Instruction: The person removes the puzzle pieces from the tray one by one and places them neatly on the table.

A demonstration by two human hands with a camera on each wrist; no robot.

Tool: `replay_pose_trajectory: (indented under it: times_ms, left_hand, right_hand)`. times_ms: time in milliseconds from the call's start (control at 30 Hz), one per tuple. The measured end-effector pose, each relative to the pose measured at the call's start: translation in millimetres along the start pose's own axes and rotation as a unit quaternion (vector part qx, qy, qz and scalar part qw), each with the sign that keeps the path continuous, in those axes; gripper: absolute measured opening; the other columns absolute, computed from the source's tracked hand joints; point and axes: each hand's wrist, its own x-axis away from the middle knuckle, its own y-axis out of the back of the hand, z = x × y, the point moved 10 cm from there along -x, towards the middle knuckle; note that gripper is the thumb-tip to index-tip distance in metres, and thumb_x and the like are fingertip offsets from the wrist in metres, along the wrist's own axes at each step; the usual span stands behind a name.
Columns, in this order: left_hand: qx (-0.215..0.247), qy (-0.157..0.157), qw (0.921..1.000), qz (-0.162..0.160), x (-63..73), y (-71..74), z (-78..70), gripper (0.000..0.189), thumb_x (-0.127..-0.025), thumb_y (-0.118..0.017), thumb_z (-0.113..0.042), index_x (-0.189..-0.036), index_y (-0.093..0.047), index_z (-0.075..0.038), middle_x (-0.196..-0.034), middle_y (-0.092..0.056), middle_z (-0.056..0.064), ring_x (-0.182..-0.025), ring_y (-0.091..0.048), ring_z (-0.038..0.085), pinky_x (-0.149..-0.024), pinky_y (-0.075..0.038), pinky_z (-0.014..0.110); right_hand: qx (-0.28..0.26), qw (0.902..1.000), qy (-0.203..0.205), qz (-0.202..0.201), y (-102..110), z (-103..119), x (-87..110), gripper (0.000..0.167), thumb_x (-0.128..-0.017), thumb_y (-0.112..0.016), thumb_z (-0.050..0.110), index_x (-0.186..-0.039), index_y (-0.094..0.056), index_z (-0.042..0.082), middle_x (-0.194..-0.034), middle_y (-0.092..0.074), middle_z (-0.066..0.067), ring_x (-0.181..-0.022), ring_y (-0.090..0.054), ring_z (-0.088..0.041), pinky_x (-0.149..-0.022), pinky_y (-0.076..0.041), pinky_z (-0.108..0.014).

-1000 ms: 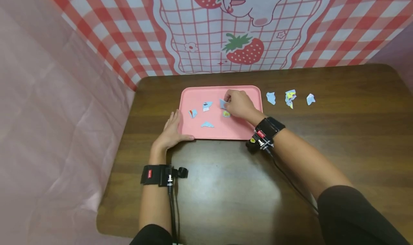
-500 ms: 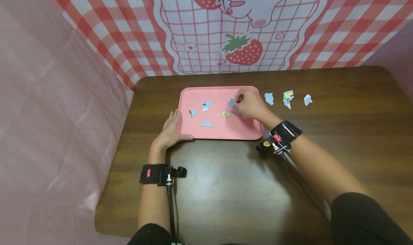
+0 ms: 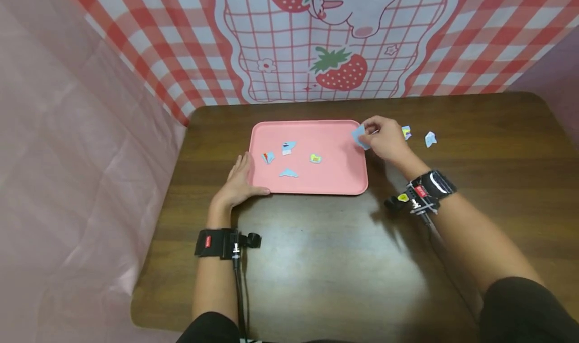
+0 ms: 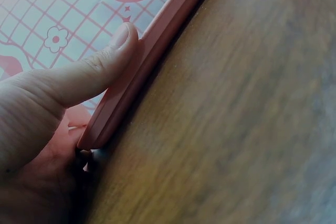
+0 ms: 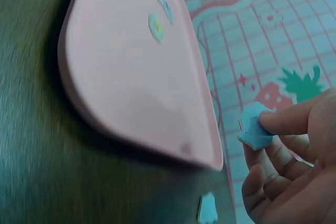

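My right hand [image 3: 386, 139] pinches a thin, flat light-blue jagged piece [image 3: 360, 136] between thumb and fingers, above the right rim of the pink tray [image 3: 334, 177]. In the right wrist view the thumb lies across this blue piece [image 5: 255, 127]. My left hand [image 3: 237, 184] rests at the tray's front left corner, fingers straight along the left side. Its thumb [image 4: 100, 69] lies on the rim in the left wrist view. Several small pieces lie in the tray: a red-marked one [image 3: 268, 157], a blue-and-white one [image 3: 288, 147], a yellow-green one [image 3: 315, 158] and a long blue one [image 3: 288, 173].
On the wooden table [image 3: 316, 262], right of the tray, lie a yellow-and-blue piece [image 3: 406, 132], partly behind the right hand, and a pale blue piece [image 3: 430, 138]. A strawberry-print checked cloth [image 3: 341, 72] hangs behind the table; a pink cloth [image 3: 81, 182] hangs at the left.
My right hand has carried the blue piece rightward from mid-tray to the right rim. It now covers a blue piece on the table. The left hand stays at the tray's corner.
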Motion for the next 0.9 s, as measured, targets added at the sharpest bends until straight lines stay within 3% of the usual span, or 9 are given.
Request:
replay_pose_trajectory:
  times_ms: [200, 400, 667, 900]
  left_hand:
    - [0.001, 0.003, 1.0, 0.001, 0.2, -0.8, 3.0, 0.128, -0.077, -0.086, -0.043, -0.162, 0.003, -0.006, -0.168, 0.007, 0.009, -0.153, 0.015, 0.023, -0.121, 0.002, 0.051]
    - [0.001, 0.005, 1.0, 0.0, -0.7, -0.1, 3.8, 0.128, -0.077, -0.086, -0.044, -0.162, 0.002, -0.007, -0.169, 0.006, 0.009, -0.153, 0.015, 0.022, -0.121, 0.002, 0.051]
    - [-0.001, -0.001, 1.0, 0.0, -1.2, -0.4, 2.0, 0.127, -0.078, -0.086, -0.043, -0.162, 0.002, -0.007, -0.169, 0.006, 0.011, -0.153, 0.014, 0.023, -0.121, 0.002, 0.051]
    - [0.005, 0.001, 1.0, -0.003, -1.3, -0.4, 2.3, 0.128, -0.076, -0.087, -0.042, -0.162, 0.001, -0.007, -0.169, 0.006, 0.01, -0.153, 0.014, 0.023, -0.121, 0.002, 0.052]
  right_hand:
    - [0.001, 0.9998, -0.017, -0.01, 23.9, -17.5, 3.5, 0.023, -0.089, -0.071, 0.006, -0.106, -0.068, -0.009, -0.084, -0.062, -0.009, -0.069, -0.05, -0.004, -0.057, -0.039, -0.017]
    - [0.014, 0.9982, -0.043, -0.04, 57.5, -36.5, 4.6, 0.027, -0.089, -0.072, 0.009, -0.108, -0.067, -0.01, -0.081, -0.062, 0.003, -0.067, -0.049, 0.003, -0.058, -0.039, -0.016]
    - [0.009, 0.9943, -0.092, -0.052, 92.8, -72.5, 8.0, 0.033, -0.095, -0.068, 0.013, -0.118, -0.063, -0.011, -0.077, -0.056, 0.018, -0.068, -0.051, 0.005, -0.058, -0.042, -0.014]
    - [0.023, 0.9883, -0.134, -0.068, 118.3, -102.8, 14.8, 0.04, -0.096, -0.067, 0.021, -0.121, -0.062, -0.01, -0.073, -0.053, 0.022, -0.068, -0.05, 0.005, -0.057, -0.043, -0.015]
